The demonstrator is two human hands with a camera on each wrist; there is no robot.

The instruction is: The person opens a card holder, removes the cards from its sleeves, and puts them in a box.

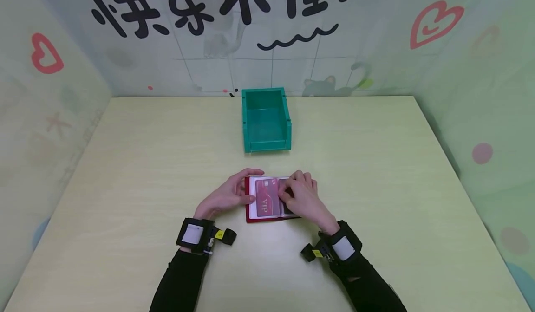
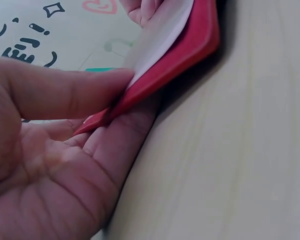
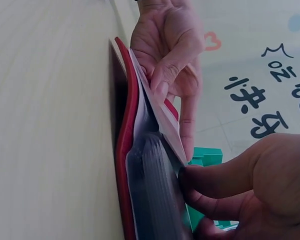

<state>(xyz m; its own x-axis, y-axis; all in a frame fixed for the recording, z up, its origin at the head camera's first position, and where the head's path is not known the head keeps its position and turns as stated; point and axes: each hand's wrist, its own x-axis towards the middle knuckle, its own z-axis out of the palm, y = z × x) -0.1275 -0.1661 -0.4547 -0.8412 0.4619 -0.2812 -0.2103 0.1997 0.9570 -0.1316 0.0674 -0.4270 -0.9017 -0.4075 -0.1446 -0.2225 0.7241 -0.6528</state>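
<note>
Red card holder (image 2: 195, 47) is held open low at the table (image 1: 146, 163), approx mid-width, btwn both hands. L hand (image 1: 230, 193) pinches its L edge, thumb on top, other fingers under the cover. R hand (image 1: 303, 195) has thumb & index pinching at the R edge of the pink VIP card (image 1: 266, 198) (card itself or its sleeve, can't tell). Teal bin (image 1: 267, 145) sits beyond, at table's far edge, w/ a short gap to the holder. Wide table room L & R, out to side edges.
</note>
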